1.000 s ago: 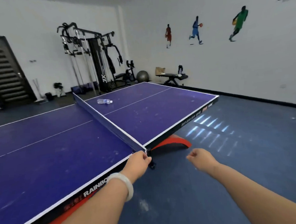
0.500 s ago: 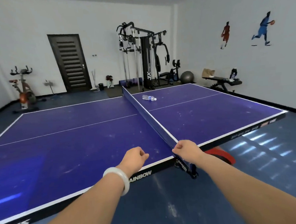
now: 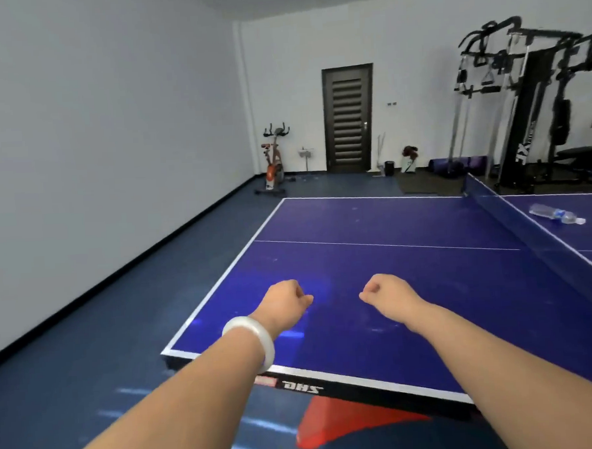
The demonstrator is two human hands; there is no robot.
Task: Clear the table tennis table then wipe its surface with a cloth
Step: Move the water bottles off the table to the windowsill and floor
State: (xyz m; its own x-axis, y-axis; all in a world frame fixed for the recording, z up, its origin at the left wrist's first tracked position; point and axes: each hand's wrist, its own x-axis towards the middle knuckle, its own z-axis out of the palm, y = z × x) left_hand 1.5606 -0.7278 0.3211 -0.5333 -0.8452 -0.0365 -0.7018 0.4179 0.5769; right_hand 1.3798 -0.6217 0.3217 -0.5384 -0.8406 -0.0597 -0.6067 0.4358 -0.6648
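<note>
We face the large blue table tennis table (image 3: 411, 287) with white edge lines, its dark net (image 3: 542, 232) running off to our right. Beyond the net a clear plastic water bottle (image 3: 556, 214) lies on its side on the far half, probably the one thing to clear; whether it holds water we cannot tell. Our left hand (image 3: 286, 302), with a pale white bangle (image 3: 251, 340) at the wrist, and our right hand (image 3: 384, 293) hang above the near half, fingers curled in, holding nothing. No cloth shows, so wiping looks some way off.
</note>
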